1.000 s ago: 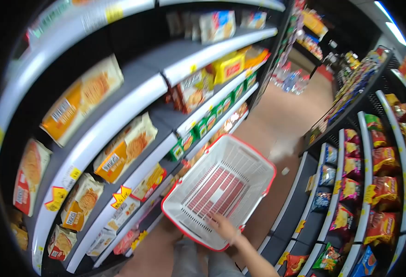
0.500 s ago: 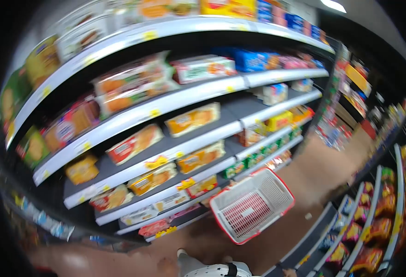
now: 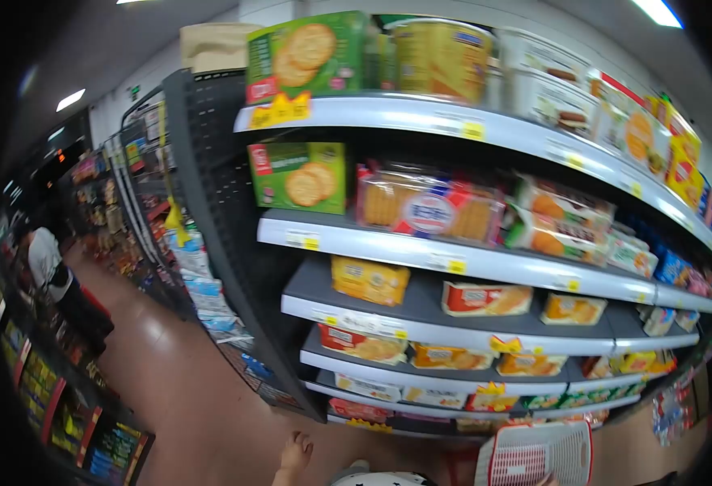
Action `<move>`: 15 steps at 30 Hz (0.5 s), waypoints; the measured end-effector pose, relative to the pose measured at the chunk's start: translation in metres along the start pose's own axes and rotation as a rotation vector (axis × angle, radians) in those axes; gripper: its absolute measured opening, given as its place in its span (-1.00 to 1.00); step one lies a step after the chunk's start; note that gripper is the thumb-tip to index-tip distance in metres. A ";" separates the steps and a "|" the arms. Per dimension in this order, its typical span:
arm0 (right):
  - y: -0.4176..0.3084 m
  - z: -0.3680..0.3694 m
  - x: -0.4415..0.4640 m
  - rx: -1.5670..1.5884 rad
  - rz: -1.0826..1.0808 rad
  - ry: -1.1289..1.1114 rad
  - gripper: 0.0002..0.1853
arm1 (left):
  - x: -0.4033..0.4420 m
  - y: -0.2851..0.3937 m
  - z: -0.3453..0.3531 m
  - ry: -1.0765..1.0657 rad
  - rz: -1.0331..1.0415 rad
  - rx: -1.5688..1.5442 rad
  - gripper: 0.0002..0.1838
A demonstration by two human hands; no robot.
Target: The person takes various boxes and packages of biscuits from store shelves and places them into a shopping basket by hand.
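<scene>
My left hand (image 3: 296, 451) hangs low over the floor at the bottom of the view, its fingers loosely bent and nothing visible in them. A small part of my right hand (image 3: 548, 479) shows at the bottom edge, in front of the shopping basket (image 3: 493, 458); its fingers are mostly hidden. This basket is white and grey with a red rim and slotted walls, and its visible inside holds no goods. Whether my right hand touches it, I cannot tell. Beyond both hands stands a shelf rack of biscuits, with a green biscuit box (image 3: 297, 176) near its left end.
A dark perforated end panel (image 3: 225, 162) closes the rack on the left. Past it, an aisle floor (image 3: 157, 340) runs back to a person in a white top (image 3: 46, 257). A low display rack (image 3: 72, 413) stands at lower left.
My view has swung left, bringing the rack's end, the aisle and another person into sight. The basket now appears lower and farther right, and my left hand shows more clearly.
</scene>
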State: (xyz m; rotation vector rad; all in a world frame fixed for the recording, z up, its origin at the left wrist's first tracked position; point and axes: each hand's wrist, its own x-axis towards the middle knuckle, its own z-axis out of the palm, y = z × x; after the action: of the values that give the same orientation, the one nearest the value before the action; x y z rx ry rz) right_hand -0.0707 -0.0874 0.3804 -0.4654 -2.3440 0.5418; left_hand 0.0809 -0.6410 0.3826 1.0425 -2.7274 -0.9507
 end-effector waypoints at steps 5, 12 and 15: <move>-0.264 -0.023 0.114 0.618 -0.350 -0.132 -0.61 | 0.101 0.064 -0.080 0.530 0.434 -0.230 -0.63; -0.579 -0.081 0.152 0.589 -1.344 0.021 -0.54 | 0.141 0.144 -0.221 0.838 0.719 -0.103 -0.65; -0.667 -0.088 0.163 0.659 -1.496 0.092 -0.52 | 0.121 0.112 -0.202 0.800 0.644 -0.123 -0.63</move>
State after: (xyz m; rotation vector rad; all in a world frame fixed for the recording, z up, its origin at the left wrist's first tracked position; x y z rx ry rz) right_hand -0.2464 -0.5563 0.8587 1.4014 -1.6225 0.4266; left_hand -0.0213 -0.7578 0.5915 0.3353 -2.0546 -0.4393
